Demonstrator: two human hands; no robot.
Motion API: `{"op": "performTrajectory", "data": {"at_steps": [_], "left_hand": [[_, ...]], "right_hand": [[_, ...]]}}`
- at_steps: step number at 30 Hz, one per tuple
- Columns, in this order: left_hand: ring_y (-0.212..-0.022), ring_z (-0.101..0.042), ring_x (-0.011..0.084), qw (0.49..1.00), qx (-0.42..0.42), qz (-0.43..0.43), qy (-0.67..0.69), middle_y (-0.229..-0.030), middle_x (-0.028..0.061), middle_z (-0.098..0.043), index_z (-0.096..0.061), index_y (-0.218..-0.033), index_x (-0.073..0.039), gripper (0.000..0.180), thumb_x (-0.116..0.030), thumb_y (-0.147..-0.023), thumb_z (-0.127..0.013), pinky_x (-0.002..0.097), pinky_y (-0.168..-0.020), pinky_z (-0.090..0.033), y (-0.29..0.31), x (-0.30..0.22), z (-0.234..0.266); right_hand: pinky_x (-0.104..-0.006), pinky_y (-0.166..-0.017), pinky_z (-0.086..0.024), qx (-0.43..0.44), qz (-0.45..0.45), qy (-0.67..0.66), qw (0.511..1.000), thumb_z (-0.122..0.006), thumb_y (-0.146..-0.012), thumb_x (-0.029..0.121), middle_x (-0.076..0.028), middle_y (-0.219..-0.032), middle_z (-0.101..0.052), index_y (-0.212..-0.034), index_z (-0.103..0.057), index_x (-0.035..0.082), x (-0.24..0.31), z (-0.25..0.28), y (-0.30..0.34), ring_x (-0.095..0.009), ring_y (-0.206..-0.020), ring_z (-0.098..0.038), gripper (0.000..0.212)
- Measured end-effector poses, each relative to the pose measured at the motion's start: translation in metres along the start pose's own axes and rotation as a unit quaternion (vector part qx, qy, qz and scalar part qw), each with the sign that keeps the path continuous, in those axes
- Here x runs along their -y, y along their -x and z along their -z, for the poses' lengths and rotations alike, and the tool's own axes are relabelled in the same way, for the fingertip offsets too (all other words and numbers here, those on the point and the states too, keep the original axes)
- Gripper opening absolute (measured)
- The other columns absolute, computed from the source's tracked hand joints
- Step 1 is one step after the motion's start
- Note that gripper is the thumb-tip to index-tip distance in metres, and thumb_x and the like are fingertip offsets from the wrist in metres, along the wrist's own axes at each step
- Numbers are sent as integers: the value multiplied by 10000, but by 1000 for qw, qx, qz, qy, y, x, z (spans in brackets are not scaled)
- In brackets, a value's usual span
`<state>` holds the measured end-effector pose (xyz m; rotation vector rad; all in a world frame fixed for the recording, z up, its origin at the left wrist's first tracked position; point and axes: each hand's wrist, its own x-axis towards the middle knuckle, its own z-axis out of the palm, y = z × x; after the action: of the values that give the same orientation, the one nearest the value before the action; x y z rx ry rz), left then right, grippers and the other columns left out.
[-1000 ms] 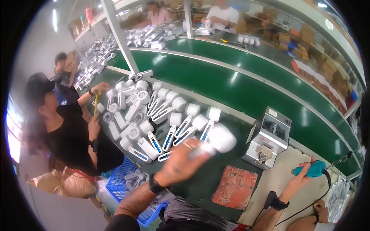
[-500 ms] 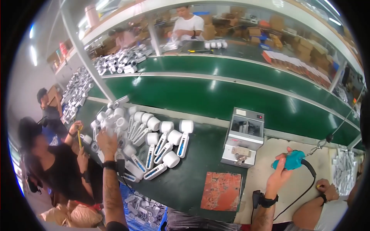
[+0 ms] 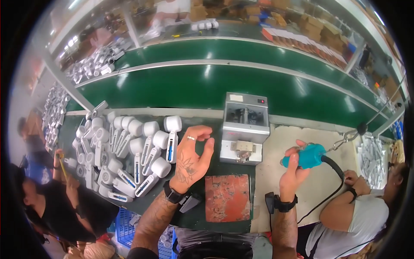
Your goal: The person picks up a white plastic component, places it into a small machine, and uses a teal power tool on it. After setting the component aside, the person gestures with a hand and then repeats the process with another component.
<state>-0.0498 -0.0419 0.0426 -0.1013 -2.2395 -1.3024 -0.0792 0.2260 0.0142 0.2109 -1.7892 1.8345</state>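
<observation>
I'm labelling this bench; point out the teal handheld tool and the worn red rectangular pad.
Teal handheld tool [image 3: 312,156], head view: middle of its casing.
Worn red rectangular pad [image 3: 227,198], head view: upper surface.

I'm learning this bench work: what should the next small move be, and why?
Probably bring the teal electric screwdriver leftward to the silver screw feeder: the right grip holds it pointing roughly that way, while the left grip looks open and empty.

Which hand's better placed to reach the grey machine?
Left, probably: the left hand looks empty and is near the grey machine; the right hand is holding a teal tool.
</observation>
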Motion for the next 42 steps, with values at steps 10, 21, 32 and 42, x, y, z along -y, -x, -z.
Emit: {"op": "performTrajectory", "data": {"at_steps": [10, 21, 32, 42], "left_hand": [[-1072, -568, 362, 963, 112, -170, -179, -1216, 127, -585, -698, -1208, -108, 548, 97, -706, -612, 441, -874, -525, 7, 5, -9], [-888, -645, 147, 980, -44, 110, 162, -1096, 65, -673, -675, -1144, -19, 193, -18, -962, -611, 288, -820, -534, -4, 25, -3], [-838, -682, 152, 942, -112, 240, 205, -1038, 107, -716, -665, -1135, 8, 262, -216, -1000, -676, 292, -766, -563, -64, 71, -44], [-887, -723, 173, 978, 46, 186, 87, -1043, 126, -740, -694, -1125, -16, 167, -101, -1017, -600, 285, -809, -558, 5, 67, -41]], "right_hand": [[-270, -722, -475, 12, 6, -22, 1000, -618, -1010, 235, -63, -980, -633, -1284, -530, -9, 0, -3, -2, -123, -873, -578, 377], [-233, -664, -438, 23, -24, -17, 999, -612, -1001, 205, -41, -932, -617, -1314, -525, -7, -2, 0, 6, -96, -813, -544, 388], [-234, -665, -459, 28, -22, -15, 999, -616, -999, 233, -44, -932, -613, -1314, -525, 3, 3, -8, 5, -107, -831, -557, 401], [-256, -717, -433, 50, -34, -25, 998, -687, -942, 216, -48, -971, -628, -1329, -512, 3, 4, -5, 6, -101, -812, -538, 475]]}}
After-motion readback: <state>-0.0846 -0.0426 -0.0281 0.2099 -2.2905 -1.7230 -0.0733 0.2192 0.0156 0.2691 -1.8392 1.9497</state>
